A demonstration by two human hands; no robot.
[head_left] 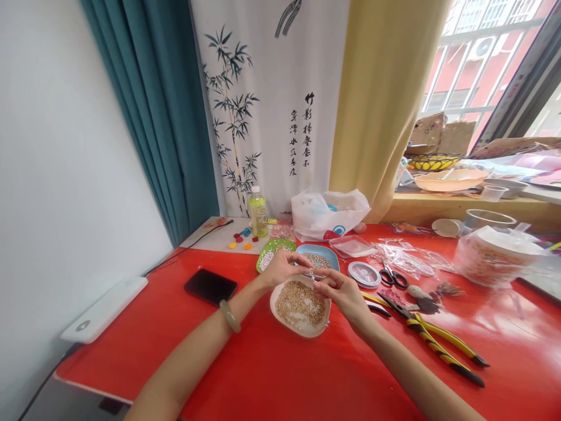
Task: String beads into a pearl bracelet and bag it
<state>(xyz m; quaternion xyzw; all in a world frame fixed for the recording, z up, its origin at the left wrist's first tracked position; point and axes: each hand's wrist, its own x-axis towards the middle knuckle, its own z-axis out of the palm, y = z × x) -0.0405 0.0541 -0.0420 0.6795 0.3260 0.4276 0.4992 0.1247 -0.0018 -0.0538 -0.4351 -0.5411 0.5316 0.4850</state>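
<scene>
My left hand and my right hand meet over a white dish of small gold beads. The fingers of both hands are pinched close together around something tiny and pale, too small to make out. Behind my hands stand a blue dish with gold beads and a green dish holding pale beads. A white spool lies to the right of my right hand.
Black scissors, yellow-and-black pliers and clear plastic bags lie on the right. A black phone rests on the left of the red table. Farther back are a bottle and a white plastic bag.
</scene>
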